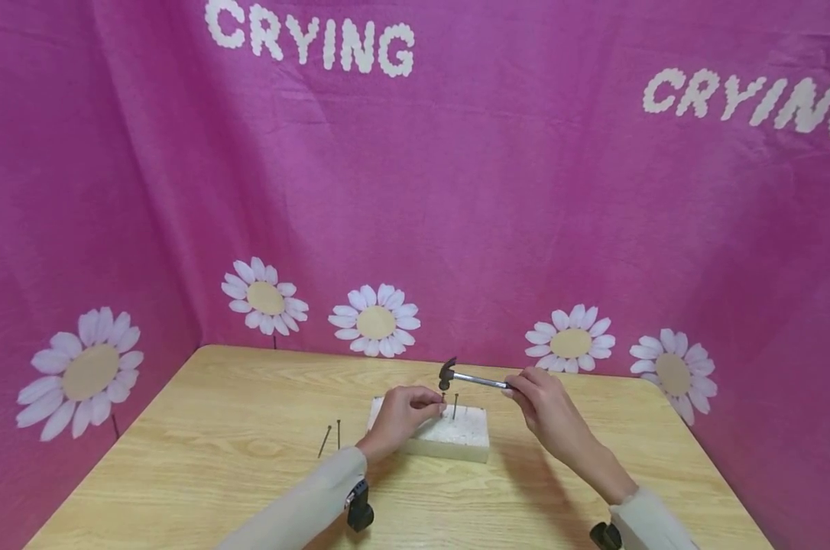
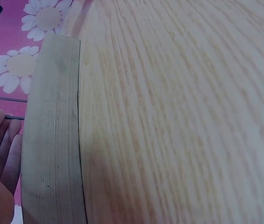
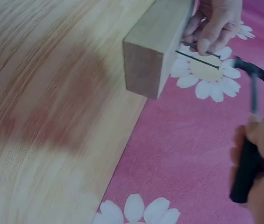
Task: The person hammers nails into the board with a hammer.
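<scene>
A pale wooden block [image 1: 456, 439] lies flat on the table. One nail [image 1: 455, 406] stands upright in its top. Beside it my left hand [image 1: 403, 416] pinches a second nail [image 2: 14, 117] between thumb and finger, its point at the block's top face. My right hand [image 1: 542, 405] grips a small claw hammer [image 3: 254, 88] by its black handle. In the head view the hammer's dark head is just above the pinched nail; the right wrist view shows a small gap between the head and the nail heads.
Two loose nails [image 1: 329, 438] lie on the light wood-grain table [image 1: 250, 428], left of the block. A pink cloth [image 1: 456, 191] with daisies and white lettering hangs behind and along the sides. Each wrist carries a black strapped device [image 1: 359, 506].
</scene>
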Demonstrator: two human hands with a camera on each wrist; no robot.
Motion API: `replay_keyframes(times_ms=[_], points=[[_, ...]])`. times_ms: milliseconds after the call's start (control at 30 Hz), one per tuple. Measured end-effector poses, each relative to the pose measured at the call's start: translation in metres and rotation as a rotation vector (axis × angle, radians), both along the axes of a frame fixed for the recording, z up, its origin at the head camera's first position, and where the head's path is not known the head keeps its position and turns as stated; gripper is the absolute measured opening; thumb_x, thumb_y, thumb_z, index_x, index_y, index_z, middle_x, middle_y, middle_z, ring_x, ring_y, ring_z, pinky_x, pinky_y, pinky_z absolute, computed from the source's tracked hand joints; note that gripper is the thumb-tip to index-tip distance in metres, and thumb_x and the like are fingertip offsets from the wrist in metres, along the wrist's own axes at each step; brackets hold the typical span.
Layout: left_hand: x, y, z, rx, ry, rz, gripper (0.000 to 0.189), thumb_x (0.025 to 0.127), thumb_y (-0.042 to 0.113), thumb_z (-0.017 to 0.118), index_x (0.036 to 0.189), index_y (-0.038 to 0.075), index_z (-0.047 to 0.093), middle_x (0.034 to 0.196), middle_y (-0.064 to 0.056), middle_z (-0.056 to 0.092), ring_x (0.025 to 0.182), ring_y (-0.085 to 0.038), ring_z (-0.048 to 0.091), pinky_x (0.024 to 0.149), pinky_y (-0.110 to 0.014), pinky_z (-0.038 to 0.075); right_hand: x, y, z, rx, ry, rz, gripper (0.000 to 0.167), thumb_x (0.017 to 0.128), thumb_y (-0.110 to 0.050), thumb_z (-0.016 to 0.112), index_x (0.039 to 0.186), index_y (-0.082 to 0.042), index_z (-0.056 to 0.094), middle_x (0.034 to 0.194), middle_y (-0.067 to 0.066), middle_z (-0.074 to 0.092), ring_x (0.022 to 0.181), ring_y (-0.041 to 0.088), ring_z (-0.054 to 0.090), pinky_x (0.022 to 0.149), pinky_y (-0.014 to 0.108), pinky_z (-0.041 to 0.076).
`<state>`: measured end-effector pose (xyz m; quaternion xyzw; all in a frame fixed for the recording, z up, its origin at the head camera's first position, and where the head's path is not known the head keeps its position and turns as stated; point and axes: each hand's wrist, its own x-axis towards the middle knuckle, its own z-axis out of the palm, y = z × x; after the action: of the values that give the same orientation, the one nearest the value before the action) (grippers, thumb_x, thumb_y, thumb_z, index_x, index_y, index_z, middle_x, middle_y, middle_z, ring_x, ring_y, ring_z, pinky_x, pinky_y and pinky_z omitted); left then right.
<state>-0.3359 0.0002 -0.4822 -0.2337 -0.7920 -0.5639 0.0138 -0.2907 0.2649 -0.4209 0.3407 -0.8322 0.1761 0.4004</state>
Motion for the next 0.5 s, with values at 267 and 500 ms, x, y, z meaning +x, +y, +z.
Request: replay_keyframes(times_ms=[267, 500], points=[[-0.0019, 0.0038, 0.0015, 0.008, 0.024, -0.009, 0.014, 0.098, 0.012, 0.074, 0.107, 0.004, 0.081, 0.102, -0.005, 0.081, 0.089, -0.010, 0.073, 0.081, -0.020, 0.057, 0.0007, 0.0032, 0.0002, -0.029, -0.010, 0.001, 0.021, 0.079, 0.009, 0.083, 0.096, 0.001, 0.074, 0.082, 0.002, 0.062, 0.074, 0.014, 0.052, 0.062, 0.026, 0.043], [0.0000, 0.0007, -0.0023, -0.010, 0.034, 0.010, 0.014, 0.098, 0.013, 0.075, 0.107, 0.004, 0.080, 0.101, -0.002, 0.081, 0.089, -0.008, 0.071, 0.081, -0.020, 0.056, 0.0033, 0.0018, 0.0028, -0.098, -0.005, -0.001, 0.023, 0.083, 0.011, 0.080, 0.104, 0.003, 0.074, 0.089, 0.004, 0.064, 0.079, 0.014, 0.055, 0.070, 0.027, 0.046]])
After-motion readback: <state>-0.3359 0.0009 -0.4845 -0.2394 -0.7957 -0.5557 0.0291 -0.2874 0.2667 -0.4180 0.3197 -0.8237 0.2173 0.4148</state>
